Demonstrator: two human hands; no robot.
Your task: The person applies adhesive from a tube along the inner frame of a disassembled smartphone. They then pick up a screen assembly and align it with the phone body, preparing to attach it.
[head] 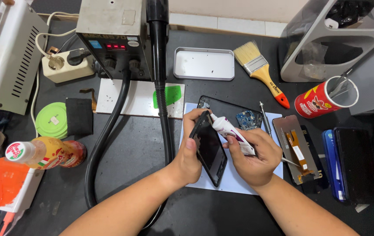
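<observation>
My left hand holds a black phone screen panel tilted on its edge above a pale blue mat. A small white glue tube is gripped in my right hand, its nozzle touching the top edge of the panel. Behind the hands lies an open black phone frame with a blue circuit board inside. A thin screwdriver rests beside it.
A hot air station with a thick black hose stands at the back. Around it are a metal tray, a paint brush, a red can, a spare display part, phones at right, and a bottle at left.
</observation>
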